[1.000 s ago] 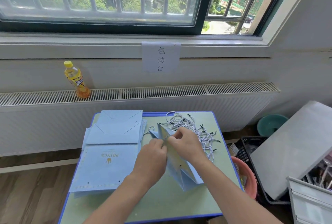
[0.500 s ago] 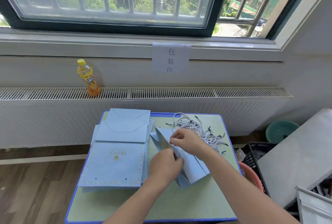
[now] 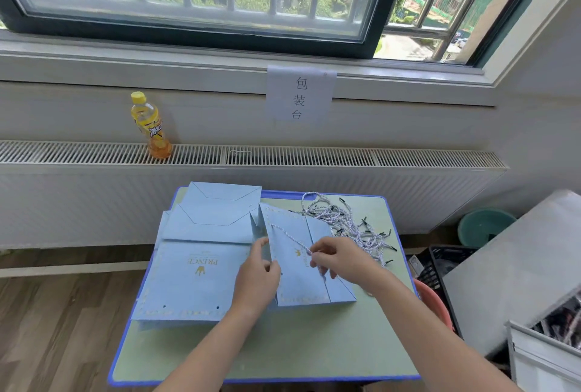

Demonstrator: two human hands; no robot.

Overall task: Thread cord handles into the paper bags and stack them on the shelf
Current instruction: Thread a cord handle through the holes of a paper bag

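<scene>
Pinching a taut cord (image 3: 290, 239) running far-left, the right hand (image 3: 341, 261) is working while the left hand (image 3: 257, 278) is gripping the flat paper bag (image 3: 301, 278), lengthwise near-to-far.

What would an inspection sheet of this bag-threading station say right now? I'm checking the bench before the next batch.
Surface: green table with blue edge, bare at the near side.
Job's things: flat stack of blue paper bags at left; one paper bag being worked; its cord runs taut from the bag's far edge to the right hand; pile of loose cords at far right.
Clutter: yellow drink bottle upright on the radiator.
Grippers: left hand grips the bag's left edge; right hand pinches the cord.
Cables: nothing seen.
Surroundings: window, paper sign, teal basin, black crate.
</scene>
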